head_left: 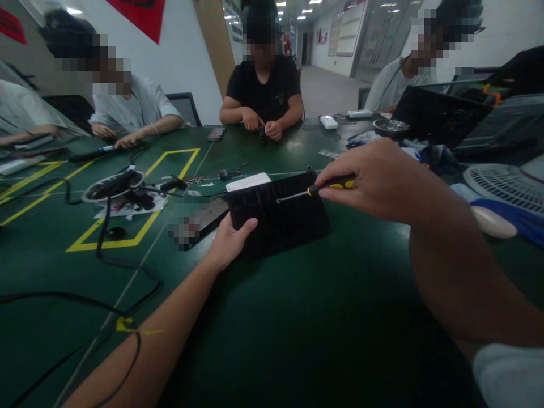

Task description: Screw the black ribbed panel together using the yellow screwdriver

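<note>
My left hand (232,241) grips the left edge of a flat black rectangular panel (293,226), thumb on top. The panel has raised ribs or slots and is tilted above the green table; its exact kind is unclear. In my right hand (378,178) is a screwdriver (334,184) with a black and yellow handle. Its metal shaft points left across the panel, the tip over the panel's upper middle. Whether the tip touches the panel I cannot tell. Behind the panel's upper left edge a white flat object (249,181) shows in part.
Left of the panel lies a phone-like dark slab (208,218). Farther left, a white tray (87,198) holds black parts, with black cables (102,260) running around it. A white fan (501,187) and a blue item stand at right. Several people sit around the green table (297,340).
</note>
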`<state>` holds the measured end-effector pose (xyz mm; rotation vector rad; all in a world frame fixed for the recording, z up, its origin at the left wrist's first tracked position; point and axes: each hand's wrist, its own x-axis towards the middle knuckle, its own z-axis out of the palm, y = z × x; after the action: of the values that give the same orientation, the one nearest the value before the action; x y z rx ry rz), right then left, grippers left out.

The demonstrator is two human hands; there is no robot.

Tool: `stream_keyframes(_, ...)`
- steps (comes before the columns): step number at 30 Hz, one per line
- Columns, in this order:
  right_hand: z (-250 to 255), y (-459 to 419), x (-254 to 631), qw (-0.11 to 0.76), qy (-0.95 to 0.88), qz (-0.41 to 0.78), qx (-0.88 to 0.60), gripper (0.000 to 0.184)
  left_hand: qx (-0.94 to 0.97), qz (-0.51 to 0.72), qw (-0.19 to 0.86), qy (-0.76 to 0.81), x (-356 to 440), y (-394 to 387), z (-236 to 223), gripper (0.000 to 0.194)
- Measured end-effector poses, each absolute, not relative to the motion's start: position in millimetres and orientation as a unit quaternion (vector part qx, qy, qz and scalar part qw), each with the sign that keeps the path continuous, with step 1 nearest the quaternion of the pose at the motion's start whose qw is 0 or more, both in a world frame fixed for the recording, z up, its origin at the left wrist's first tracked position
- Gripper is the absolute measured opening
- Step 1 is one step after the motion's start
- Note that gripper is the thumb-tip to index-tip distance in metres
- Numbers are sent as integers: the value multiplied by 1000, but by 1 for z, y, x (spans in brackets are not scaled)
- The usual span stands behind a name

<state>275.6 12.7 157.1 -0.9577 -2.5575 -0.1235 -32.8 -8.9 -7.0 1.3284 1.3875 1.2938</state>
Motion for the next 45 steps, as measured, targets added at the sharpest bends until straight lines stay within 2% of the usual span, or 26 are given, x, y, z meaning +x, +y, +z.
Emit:
stream_keyframes(13, 159, 9, 276, 212, -916, -41, -339, 18, 522, 515, 409, 543, -34, -9, -9, 65)
stream_keyframes(29, 164, 9, 277, 193, -915, -27, -352, 20, 523, 514, 408, 544, -35, -7, -11, 61)
stream_keyframes(45, 160, 12, 277, 185, -918, -64, -344, 21, 525, 512, 401, 548, -35, -9, -8, 55)
